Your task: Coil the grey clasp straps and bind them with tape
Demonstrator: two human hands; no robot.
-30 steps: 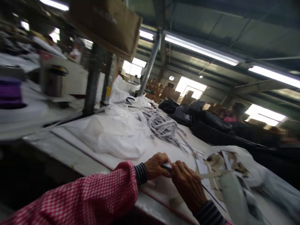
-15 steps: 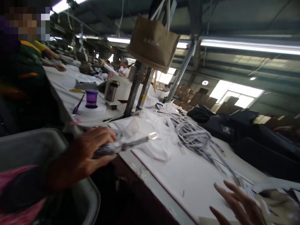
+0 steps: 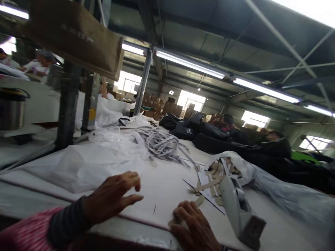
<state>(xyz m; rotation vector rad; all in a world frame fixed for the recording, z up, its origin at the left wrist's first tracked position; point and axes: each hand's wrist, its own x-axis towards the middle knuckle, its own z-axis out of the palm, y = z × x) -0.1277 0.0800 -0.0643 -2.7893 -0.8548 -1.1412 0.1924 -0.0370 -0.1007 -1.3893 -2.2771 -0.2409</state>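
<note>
My left hand (image 3: 115, 196) hovers over the front of the white-covered table (image 3: 146, 193), thumb and fingers apart, with nothing in it. To its right, my right hand (image 3: 195, 225) is low at the table's front edge, fingers curled over a small beige piece (image 3: 171, 223); blur hides what kind of piece it is. Beyond that hand lie loose beige and white flat strips (image 3: 209, 188), some spilling from a clear plastic bag (image 3: 237, 157). A grey tape dispenser (image 3: 239, 209) stands right of the strips.
A tangled bundle of grey straps (image 3: 162, 144) and crumpled white sheeting (image 3: 78, 167) lie farther back. Metal posts (image 3: 68, 104) rise at the left, below a hanging brown bag (image 3: 78, 40). Black bundles (image 3: 209, 139) line the far right. Other people work in the background.
My view has swung right. The left hand has let go of the plastic-wrapped item with a metal end and moved over the table. My right hand's fingers, spread before, are now curled.
</note>
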